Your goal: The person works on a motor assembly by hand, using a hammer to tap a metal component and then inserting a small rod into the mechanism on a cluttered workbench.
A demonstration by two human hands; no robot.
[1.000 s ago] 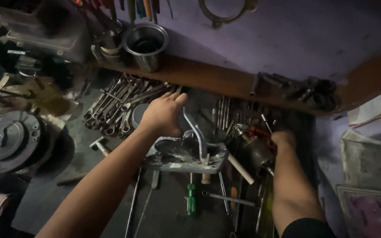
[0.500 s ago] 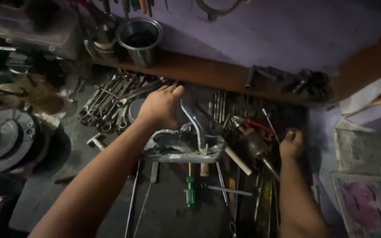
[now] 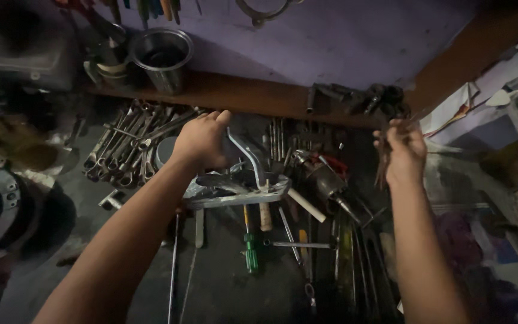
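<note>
On the dark, cluttered workbench (image 3: 223, 282) under the purple wall, the left hand (image 3: 202, 141) rests on top of a grey metal casting (image 3: 235, 189) with a curved lever (image 3: 248, 157) rising from it; the fingers curl over its far edge, though whether they truly clench it or only steady it cannot be told from this angle. The casting sits near the middle of the bench, lying across a few wooden-handled tools (image 3: 298, 204) and just above a green screwdriver (image 3: 250, 252). The right hand (image 3: 404, 150) is raised off the bench to the right, closed around a thin dark tool (image 3: 385, 165) that hangs down from the fist; its exact kind is too blurred to name. A heap of spanners (image 3: 130, 144) lies to the left of the casting, and a steel cup (image 3: 162, 57) stands on the wooden ledge (image 3: 253, 96) behind. Judging from this, the work calls for keeping the left palm pressing firmly down so the casting does not rock on the loose tools beneath it, and for bringing the thin tool in slowly from the right, clear of the lever. The light is poor, so lining the tip up by sight before pushing seems wise.
</note>
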